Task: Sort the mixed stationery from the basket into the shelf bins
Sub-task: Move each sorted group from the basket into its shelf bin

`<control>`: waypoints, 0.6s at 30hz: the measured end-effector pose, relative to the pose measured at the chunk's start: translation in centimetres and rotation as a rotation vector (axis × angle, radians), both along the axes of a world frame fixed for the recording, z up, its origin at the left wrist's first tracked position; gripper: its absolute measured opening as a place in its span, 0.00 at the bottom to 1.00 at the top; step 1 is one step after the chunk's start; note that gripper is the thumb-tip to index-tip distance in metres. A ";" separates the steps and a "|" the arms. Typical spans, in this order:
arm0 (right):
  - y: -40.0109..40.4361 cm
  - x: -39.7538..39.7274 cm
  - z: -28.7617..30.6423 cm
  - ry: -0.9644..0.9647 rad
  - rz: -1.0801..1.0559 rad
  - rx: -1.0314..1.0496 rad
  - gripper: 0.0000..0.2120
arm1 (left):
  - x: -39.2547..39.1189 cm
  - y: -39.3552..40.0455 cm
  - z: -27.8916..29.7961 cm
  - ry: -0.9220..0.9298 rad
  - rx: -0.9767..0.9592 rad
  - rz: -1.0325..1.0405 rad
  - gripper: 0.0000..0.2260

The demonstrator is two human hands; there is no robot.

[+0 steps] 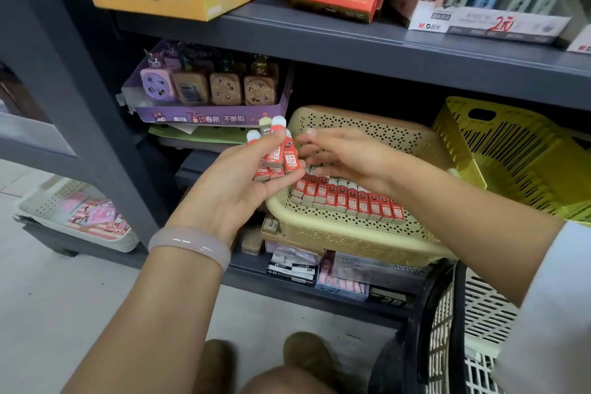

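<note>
Head view: your left hand holds a bunch of red-wrapped erasers just over the near-left rim of the beige bin.

Your fingers and thumb curl round the bunch, white tips pointing up. Your right hand hangs over the bin just beside them, fingers loosely spread, holding nothing. A row of matching erasers lies inside the bin on the grey shelf. A yellow bin sits to its right, a purple sharpener tray to its left, and a slatted basket stands by your right arm.
</note>
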State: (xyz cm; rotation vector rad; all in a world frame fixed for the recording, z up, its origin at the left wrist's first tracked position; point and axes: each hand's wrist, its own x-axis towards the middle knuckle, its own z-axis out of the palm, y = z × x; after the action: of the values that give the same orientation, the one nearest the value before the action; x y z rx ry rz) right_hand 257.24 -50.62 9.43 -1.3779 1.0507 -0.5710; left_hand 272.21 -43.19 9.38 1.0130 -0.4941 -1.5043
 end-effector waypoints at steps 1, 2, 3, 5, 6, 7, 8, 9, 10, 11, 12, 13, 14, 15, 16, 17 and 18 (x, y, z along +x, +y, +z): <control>0.3 0.4 0.2 -0.006 0.064 -0.006 0.11 | -0.1 0.1 0.0 -0.009 -0.009 -0.017 0.09; 0.5 0.8 0.3 -0.012 0.100 -0.016 0.08 | -0.2 0.1 0.1 -0.019 -0.015 -0.025 0.09; 0.7 1.0 0.4 -0.032 0.109 -0.021 0.06 | -0.2 0.1 0.1 -0.026 -0.018 -0.023 0.10; 0.9 1.2 0.4 -0.111 0.099 -0.001 0.05 | -0.2 0.2 0.1 -0.037 -0.020 -0.017 0.10; 0.9 1.1 0.5 -0.157 0.084 0.016 0.05 | -0.2 0.3 0.2 -0.043 -0.023 -0.016 0.09; 0.7 0.9 0.5 -0.207 0.042 0.033 0.05 | -0.1 0.3 0.2 -0.050 -0.023 -0.011 0.09; 0.5 0.6 0.5 -0.247 -0.043 0.065 0.05 | 0.0 0.4 0.2 -0.056 -0.018 0.002 0.09; 0.1 0.1 0.4 -0.261 -0.152 0.108 0.04 | 0.0 0.4 0.1 -0.060 -0.012 0.019 0.09; -0.4 -0.6 0.2 -0.226 -0.244 0.142 0.03 | 0.1 0.4 0.1 -0.070 -0.009 0.035 0.08; -0.8 -1.2 0.0 -0.123 -0.301 0.153 0.03 | 0.2 0.4 0.0 -0.088 -0.009 0.048 0.08; -1.1 -1.8 -0.4 0.051 -0.310 0.138 0.05 | 0.3 0.4 0.0 -0.107 -0.008 0.061 0.07; -1.3 -2.4 -0.9 0.240 -0.286 0.109 0.07 | 0.3 0.3 0.0 -0.120 -0.004 0.074 0.06; -1.4 -2.7 -1.4 0.380 -0.261 0.084 0.08 | 0.3 0.3 0.0 -0.128 0.001 0.083 0.06; -1.5 -2.8 -1.8 0.447 -0.251 0.078 0.08 | 0.3 0.3 0.0 -0.134 0.005 0.087 0.05; -1.4 -2.8 -2.2 0.461 -0.253 0.090 0.08 | 0.3 0.2 0.0 -0.141 0.009 0.088 0.05; -1.4 -2.7 -2.5 0.445 -0.256 0.112 0.09 | 0.2 0.2 0.0 -0.147 0.012 0.087 0.05; -1.4 -2.5 -2.6 0.426 -0.256 0.135 0.09 | 0.2 0.2 0.0 -0.151 0.014 0.086 0.05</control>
State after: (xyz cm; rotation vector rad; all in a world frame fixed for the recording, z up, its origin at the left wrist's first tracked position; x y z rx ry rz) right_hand 254.77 -51.98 6.82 -1.2825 1.5970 -0.3881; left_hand 272.38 -43.04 9.38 1.1501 -0.5408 -1.3633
